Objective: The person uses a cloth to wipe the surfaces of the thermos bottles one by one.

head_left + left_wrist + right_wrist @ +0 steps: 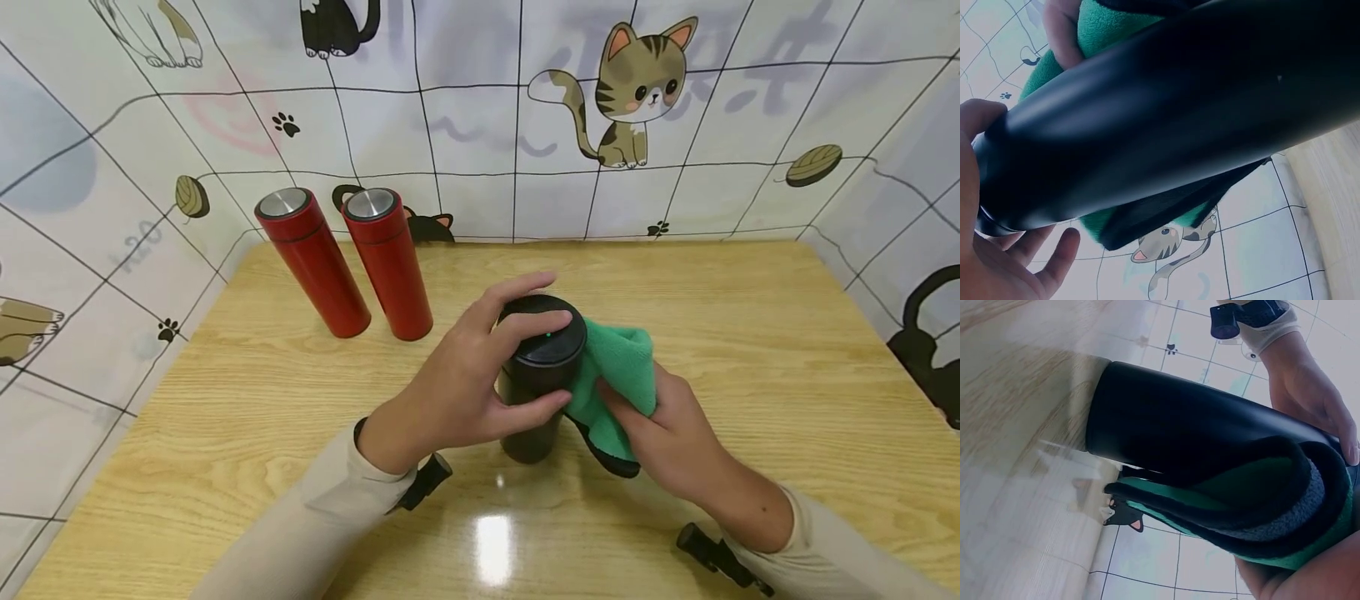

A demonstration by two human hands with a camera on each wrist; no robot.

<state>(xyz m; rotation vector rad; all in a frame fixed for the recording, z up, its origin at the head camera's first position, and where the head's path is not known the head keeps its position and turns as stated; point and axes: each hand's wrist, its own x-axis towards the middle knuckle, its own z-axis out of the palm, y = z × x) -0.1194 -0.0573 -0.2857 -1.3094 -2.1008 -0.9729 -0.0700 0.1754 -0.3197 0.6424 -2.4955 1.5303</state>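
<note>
A black thermos flask (527,443) with a round lid (558,348) stands upright on the table. My left hand (467,379) holds it around the top, thumb on the near side and fingers over and behind the lid. In the left wrist view the smooth black body (1166,119) fills the middle. My right hand (681,437) grips a folded green cloth (628,367) with dark edging and presses it to the flask's right side. The right wrist view shows the cloth's folds (1254,534) along the flask (1166,419), its base on the table. Part of the right hand's fingers are hidden by the cloth.
Two red thermos flasks with silver-topped lids, one (318,275) further left and another (392,275) beside it, stand upright at the back left. The wooden table (750,333) is bordered by a white cat-printed sheet (465,125) at the back and sides.
</note>
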